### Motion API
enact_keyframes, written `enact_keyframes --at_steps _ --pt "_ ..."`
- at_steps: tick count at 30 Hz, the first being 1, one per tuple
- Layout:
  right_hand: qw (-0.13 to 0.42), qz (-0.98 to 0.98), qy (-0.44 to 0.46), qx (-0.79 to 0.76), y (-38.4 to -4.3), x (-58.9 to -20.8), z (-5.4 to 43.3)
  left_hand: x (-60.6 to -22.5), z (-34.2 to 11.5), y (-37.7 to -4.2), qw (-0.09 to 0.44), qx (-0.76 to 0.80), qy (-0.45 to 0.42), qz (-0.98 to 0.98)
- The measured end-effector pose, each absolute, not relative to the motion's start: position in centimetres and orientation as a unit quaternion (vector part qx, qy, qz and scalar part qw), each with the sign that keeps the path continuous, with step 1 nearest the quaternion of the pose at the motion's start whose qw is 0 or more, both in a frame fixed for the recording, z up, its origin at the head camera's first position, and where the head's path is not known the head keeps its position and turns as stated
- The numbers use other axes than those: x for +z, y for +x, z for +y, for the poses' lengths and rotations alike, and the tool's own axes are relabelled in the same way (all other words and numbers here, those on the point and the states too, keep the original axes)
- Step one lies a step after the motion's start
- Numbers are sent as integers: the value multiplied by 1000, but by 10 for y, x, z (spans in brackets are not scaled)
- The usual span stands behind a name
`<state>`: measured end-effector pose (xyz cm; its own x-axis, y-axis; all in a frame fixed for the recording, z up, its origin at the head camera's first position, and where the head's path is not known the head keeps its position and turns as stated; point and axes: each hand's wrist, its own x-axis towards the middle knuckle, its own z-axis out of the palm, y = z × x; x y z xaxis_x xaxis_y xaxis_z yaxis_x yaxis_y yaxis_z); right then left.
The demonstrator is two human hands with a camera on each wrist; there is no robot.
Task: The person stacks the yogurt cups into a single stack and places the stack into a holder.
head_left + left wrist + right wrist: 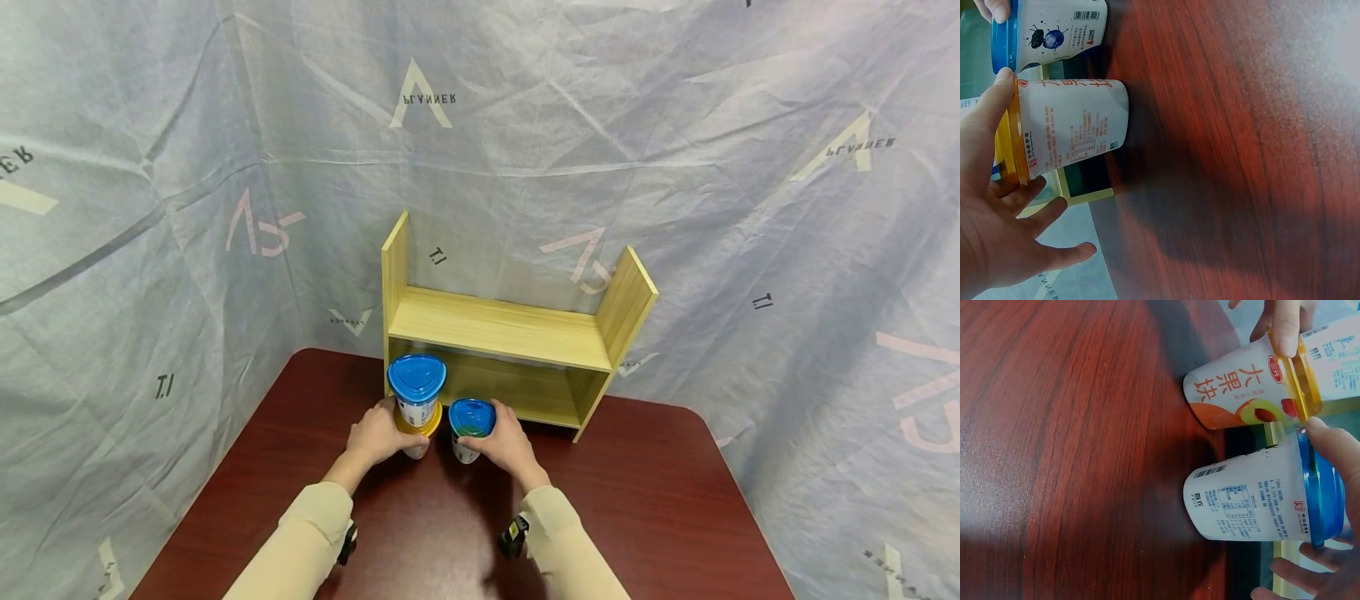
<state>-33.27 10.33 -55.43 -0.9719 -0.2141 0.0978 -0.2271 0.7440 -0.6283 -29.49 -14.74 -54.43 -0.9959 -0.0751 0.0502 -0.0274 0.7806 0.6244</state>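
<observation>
My left hand (pixel 372 435) pinches the lid rim of a yellow-lidded yogurt cup (pixel 1235 387) between thumb and fingers. On that cup stands another yogurt cup with a blue lid (pixel 417 379), upright. Just right of the stack, my right hand (pixel 512 446) holds a second blue-lidded yogurt cup (pixel 1254 494) by its lid rim, thumb at the near side. In the right wrist view the two held cups are side by side, lids close together. Whether their bases touch the table cannot be told.
Directly behind the cups stands a light wooden two-tier shelf (pixel 498 329) with raised side panels. It stands on the dark red wooden table (pixel 637 500), which has rounded back corners. Grey printed cloth (pixel 480 125) hangs behind and on both sides.
</observation>
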Motion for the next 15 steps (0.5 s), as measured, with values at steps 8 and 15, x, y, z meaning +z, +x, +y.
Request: enact_keyframes --at_steps 8,15 --pt "14 -926 115 359 -333 -557 103 -545 -147 -296 33 -335 31 -941" --pt "22 -930 111 350 -333 -557 104 -545 -148 -295 33 -335 29 -941"
